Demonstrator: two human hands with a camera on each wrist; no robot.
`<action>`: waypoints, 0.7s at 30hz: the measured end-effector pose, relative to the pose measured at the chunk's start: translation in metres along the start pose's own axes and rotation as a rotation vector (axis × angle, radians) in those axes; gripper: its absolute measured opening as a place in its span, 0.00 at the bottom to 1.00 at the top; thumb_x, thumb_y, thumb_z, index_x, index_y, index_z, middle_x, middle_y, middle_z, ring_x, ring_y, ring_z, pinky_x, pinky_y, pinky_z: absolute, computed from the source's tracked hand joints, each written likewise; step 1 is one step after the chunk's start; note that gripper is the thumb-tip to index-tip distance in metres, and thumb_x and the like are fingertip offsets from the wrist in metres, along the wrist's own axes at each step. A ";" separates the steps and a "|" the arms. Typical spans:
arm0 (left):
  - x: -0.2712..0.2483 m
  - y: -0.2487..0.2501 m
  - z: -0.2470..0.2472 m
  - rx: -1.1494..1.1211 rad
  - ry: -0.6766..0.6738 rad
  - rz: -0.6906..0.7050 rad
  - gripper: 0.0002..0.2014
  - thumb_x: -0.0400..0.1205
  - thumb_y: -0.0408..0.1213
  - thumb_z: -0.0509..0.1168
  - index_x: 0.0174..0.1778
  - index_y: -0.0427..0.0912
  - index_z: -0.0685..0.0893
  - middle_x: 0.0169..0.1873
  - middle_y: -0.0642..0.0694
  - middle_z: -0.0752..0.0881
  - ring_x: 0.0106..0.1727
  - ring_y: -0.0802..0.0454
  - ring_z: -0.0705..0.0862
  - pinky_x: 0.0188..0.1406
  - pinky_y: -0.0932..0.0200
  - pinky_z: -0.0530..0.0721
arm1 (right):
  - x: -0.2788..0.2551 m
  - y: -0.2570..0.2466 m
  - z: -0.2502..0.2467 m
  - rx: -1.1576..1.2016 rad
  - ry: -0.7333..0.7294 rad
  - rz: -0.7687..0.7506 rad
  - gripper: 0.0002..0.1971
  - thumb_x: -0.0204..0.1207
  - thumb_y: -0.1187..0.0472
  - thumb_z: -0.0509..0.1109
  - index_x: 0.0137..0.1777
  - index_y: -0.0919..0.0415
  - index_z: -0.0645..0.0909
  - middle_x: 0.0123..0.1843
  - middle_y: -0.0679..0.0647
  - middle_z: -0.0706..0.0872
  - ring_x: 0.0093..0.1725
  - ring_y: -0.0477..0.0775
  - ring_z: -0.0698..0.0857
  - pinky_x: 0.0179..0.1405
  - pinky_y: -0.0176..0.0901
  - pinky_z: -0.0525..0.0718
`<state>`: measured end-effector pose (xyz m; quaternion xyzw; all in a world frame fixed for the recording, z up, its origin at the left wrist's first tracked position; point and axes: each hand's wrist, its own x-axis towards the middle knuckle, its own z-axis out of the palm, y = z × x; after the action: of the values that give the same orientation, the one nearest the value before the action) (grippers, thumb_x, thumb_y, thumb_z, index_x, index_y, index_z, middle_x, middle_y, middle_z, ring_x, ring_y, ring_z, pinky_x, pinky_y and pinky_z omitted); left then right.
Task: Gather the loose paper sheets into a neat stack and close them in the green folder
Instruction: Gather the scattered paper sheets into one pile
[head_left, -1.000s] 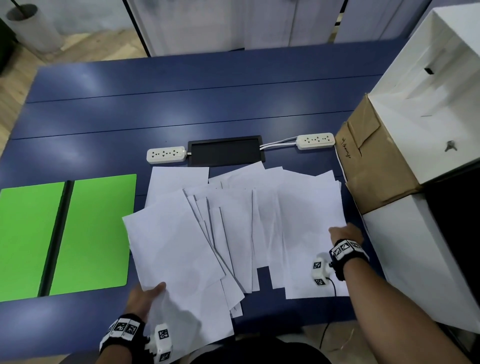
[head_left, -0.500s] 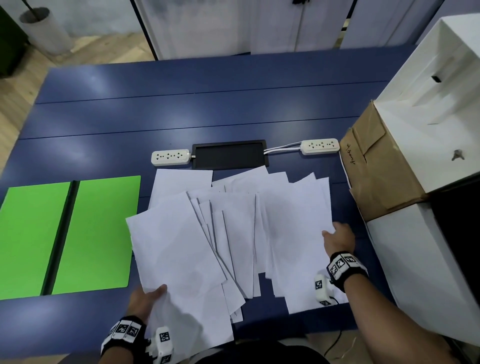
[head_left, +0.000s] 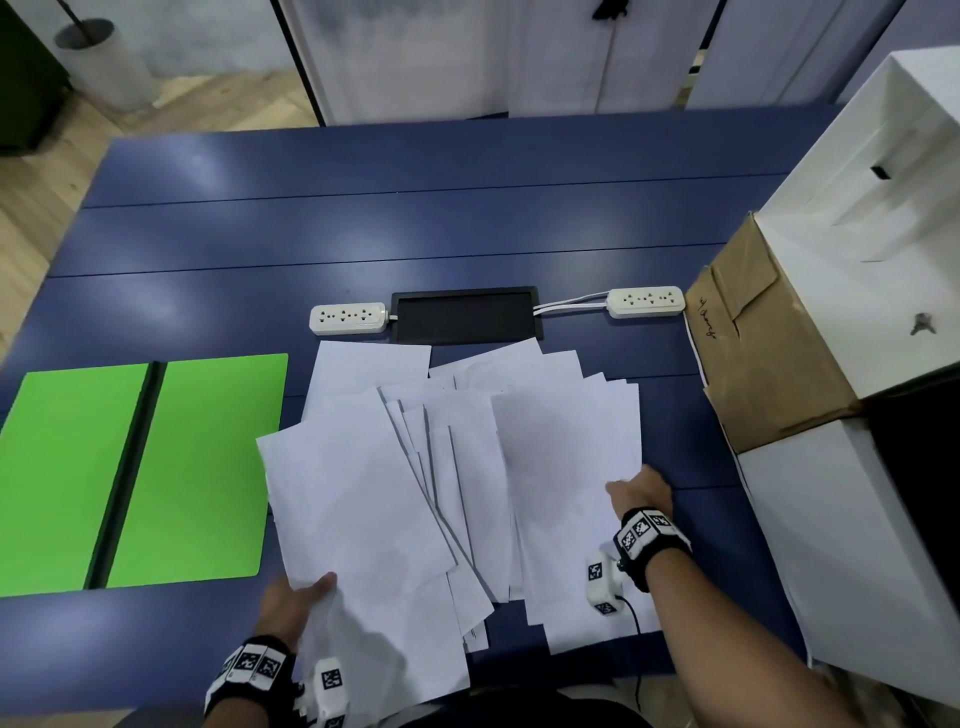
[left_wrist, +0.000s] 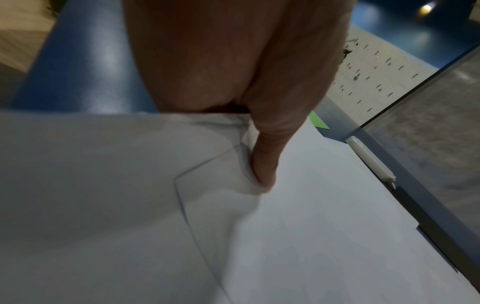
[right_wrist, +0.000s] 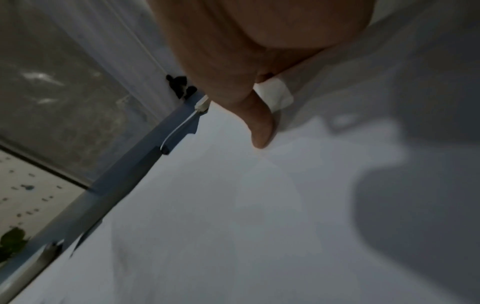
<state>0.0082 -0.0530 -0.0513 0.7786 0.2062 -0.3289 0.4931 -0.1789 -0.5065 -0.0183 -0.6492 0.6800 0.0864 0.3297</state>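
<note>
Several white paper sheets (head_left: 441, 467) lie fanned and overlapping on the blue table (head_left: 415, 234). The green folder (head_left: 197, 467) lies open and flat to their left, with a black spine down its middle. My left hand (head_left: 304, 597) pinches the near corner of the leftmost sheets. Its thumb (left_wrist: 265, 164) lies on top of the sheets (left_wrist: 311, 226), and its fingers are hidden under the paper. My right hand (head_left: 636, 491) grips the right edge of the rightmost sheets. Its thumb (right_wrist: 259, 127) rests on the paper (right_wrist: 233, 205), with its fingers out of sight below.
Behind the sheets a black panel (head_left: 466, 316) sits in the table between two white power strips (head_left: 348, 318) (head_left: 645, 301). A brown cardboard box (head_left: 763, 343) and tall white boxes (head_left: 857, 249) crowd the right side. Some sheets overhang the near table edge.
My right hand has slid left with the rightmost sheets, which now overlap the middle ones more. The left hand has kept its hold and has barely moved.
</note>
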 end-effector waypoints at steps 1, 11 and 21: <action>0.000 0.000 0.000 -0.003 -0.003 0.002 0.14 0.78 0.21 0.73 0.60 0.28 0.85 0.52 0.26 0.89 0.50 0.33 0.88 0.58 0.38 0.85 | 0.001 -0.001 -0.005 0.039 0.008 -0.017 0.23 0.75 0.62 0.74 0.69 0.69 0.79 0.68 0.68 0.85 0.66 0.71 0.85 0.63 0.56 0.83; 0.001 -0.001 0.000 0.017 -0.006 0.012 0.16 0.77 0.21 0.74 0.62 0.26 0.85 0.52 0.26 0.90 0.51 0.32 0.89 0.57 0.37 0.86 | 0.021 -0.056 0.006 0.072 -0.087 -0.209 0.20 0.71 0.59 0.75 0.62 0.65 0.83 0.67 0.65 0.84 0.60 0.67 0.87 0.61 0.55 0.87; 0.001 0.001 0.001 0.006 -0.021 -0.001 0.14 0.79 0.20 0.72 0.61 0.23 0.85 0.52 0.22 0.89 0.46 0.35 0.88 0.51 0.42 0.85 | 0.008 -0.073 0.030 -0.039 -0.138 -0.076 0.15 0.68 0.63 0.76 0.53 0.62 0.78 0.60 0.62 0.89 0.57 0.66 0.88 0.68 0.59 0.80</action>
<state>0.0091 -0.0542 -0.0519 0.7765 0.2003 -0.3378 0.4927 -0.0992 -0.5068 -0.0232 -0.6732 0.6287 0.1316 0.3663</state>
